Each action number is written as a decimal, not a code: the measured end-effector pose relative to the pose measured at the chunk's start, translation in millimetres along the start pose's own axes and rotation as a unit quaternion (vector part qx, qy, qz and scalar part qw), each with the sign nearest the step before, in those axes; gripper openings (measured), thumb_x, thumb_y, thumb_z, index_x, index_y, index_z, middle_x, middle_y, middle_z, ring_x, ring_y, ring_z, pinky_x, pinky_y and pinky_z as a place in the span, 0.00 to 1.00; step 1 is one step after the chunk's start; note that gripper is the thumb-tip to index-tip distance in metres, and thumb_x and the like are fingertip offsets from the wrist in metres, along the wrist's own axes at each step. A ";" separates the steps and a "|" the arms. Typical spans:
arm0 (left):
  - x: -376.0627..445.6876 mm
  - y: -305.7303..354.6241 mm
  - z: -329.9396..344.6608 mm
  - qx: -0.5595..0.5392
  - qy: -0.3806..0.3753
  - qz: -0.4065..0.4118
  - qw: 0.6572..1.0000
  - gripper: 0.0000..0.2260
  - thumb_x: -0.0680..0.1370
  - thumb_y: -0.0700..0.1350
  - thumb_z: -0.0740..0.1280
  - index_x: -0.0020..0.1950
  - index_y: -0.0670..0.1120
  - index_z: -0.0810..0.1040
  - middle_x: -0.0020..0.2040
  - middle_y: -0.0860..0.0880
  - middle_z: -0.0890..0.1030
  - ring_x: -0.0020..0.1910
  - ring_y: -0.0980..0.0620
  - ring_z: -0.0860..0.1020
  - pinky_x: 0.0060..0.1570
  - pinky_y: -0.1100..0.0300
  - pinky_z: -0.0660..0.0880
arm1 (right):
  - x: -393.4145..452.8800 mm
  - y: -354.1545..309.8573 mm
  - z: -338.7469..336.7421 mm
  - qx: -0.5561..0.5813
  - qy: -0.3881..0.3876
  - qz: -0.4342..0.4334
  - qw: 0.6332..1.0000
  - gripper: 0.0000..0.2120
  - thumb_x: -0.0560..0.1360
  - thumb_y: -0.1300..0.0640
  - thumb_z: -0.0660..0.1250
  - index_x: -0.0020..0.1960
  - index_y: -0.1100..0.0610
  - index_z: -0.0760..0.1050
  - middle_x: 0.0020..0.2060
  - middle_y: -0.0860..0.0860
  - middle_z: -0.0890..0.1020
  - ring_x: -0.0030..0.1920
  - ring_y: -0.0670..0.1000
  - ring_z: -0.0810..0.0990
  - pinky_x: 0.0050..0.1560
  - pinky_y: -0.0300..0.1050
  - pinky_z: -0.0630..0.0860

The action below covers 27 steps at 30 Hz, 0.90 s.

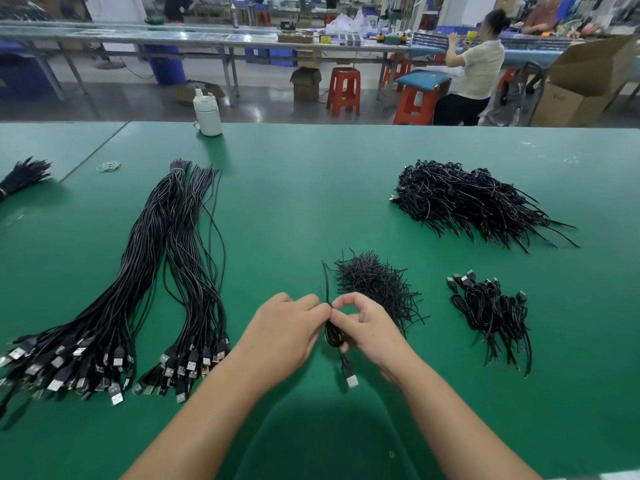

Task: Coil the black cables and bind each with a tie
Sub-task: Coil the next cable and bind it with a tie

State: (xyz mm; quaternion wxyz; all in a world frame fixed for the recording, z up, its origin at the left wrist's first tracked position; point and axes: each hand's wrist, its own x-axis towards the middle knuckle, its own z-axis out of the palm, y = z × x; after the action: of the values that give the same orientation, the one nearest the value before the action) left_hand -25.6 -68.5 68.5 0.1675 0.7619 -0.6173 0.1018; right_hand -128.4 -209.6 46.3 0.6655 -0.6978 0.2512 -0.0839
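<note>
Cable [334, 336], coiled into a small black bundle, sits between both hands just above the green table [311, 188]. Left hand [284, 327] and right hand [369, 329] meet fingertip to fingertip, pinching its top where a thin tie [325, 282] sticks up; its plug [350, 375] dangles below.

Both hands hiding most of the coiled cable [333, 336], left edge cutting off a black bundle [21, 178], any tie too small to tell
</note>
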 end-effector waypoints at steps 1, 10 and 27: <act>0.2 1.1 1.6 0.004 0.001 0.012 1.000 0.03 0.76 0.44 0.70 0.47 0.50 0.78 0.38 0.52 0.76 0.29 0.46 0.73 0.34 0.56 0.74 | -0.1 0.3 -0.9 0.010 0.005 -0.005 1.000 0.08 0.78 0.57 0.68 0.52 0.60 0.73 0.29 0.55 0.79 0.28 0.53 0.72 0.30 0.43 0.70; 5.4 -2.4 1.8 -0.217 0.017 -0.225 0.950 0.08 0.77 0.45 0.69 0.41 0.55 0.73 0.35 0.61 0.76 0.32 0.62 0.71 0.33 0.67 0.64 | -5.5 -7.2 -11.3 0.071 -0.078 -0.051 0.993 0.12 0.79 0.70 0.62 0.60 0.62 0.77 0.43 0.58 0.84 0.42 0.50 0.81 0.45 0.37 0.77; 2.7 5.0 2.1 -0.248 0.075 -0.147 0.955 0.05 0.77 0.41 0.70 0.44 0.50 0.76 0.37 0.57 0.75 0.37 0.57 0.73 0.39 0.68 0.69 | -7.3 -4.9 -13.0 -0.005 -0.015 -0.043 0.999 0.09 0.80 0.53 0.65 0.48 0.53 0.84 0.29 0.53 0.81 0.26 0.51 0.69 0.32 0.38 0.70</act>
State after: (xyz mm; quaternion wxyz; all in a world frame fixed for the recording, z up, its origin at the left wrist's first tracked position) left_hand -30.0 -72.6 68.2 0.4101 0.7688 -0.4901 -0.0240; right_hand -139.3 -217.8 53.9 0.6616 -0.7122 0.2116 -0.1012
